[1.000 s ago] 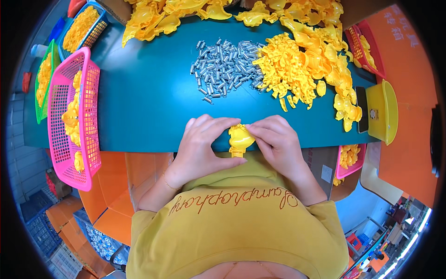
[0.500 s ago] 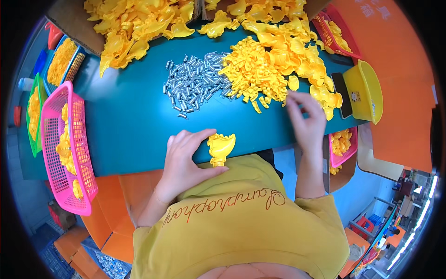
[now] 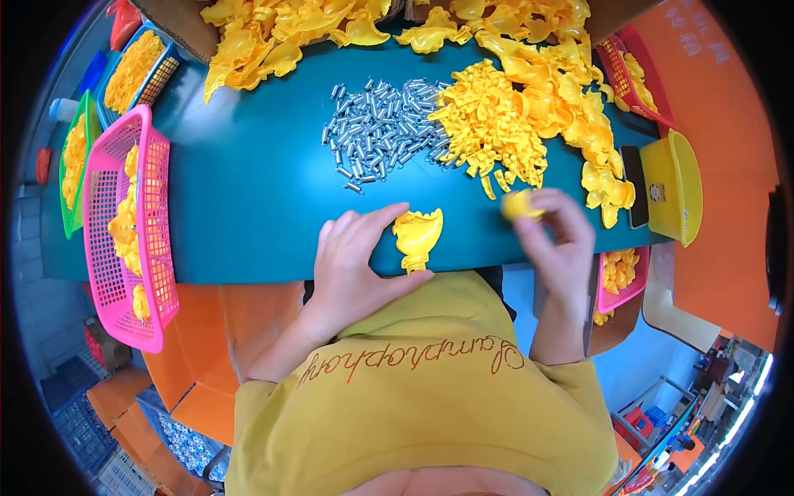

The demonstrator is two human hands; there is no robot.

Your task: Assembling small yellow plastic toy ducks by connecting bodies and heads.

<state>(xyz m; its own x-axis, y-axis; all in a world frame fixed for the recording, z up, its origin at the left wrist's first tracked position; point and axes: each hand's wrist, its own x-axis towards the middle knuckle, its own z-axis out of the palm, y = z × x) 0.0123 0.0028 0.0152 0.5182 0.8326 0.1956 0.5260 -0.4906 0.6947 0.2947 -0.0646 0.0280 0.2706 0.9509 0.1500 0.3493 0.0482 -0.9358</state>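
My left hand [image 3: 356, 258] holds a glossy yellow plastic half-shell [image 3: 418, 234], hollow side up, between thumb and forefinger at the table's near edge. To its right, my right hand [image 3: 565, 244] pinches a small rounded yellow plastic piece [image 3: 518, 205], slightly blurred. Beyond both hands lies a heap of small yellow plastic parts [image 3: 490, 124]. Left of that heap, and touching it, is a pile of small silvery metal springs or cylinders [image 3: 385, 128]; which they are I cannot tell. Larger yellow shells [image 3: 579, 112] lie along the right side of the heap.
A pink basket [image 3: 157, 231] with yellow pieces stands at the left edge, beside green and blue baskets. An open carton [image 3: 178, 29] of yellow shells stands at the back. At right are a yellow bin [image 3: 682, 186], a dark flat object [image 3: 634, 186] and red-pink baskets.
My right hand has drawn back from the parts heap toward me, now with a small rounded yellow piece in its fingers. My left hand keeps its grip on the half-shell. The whole view has shifted slightly.
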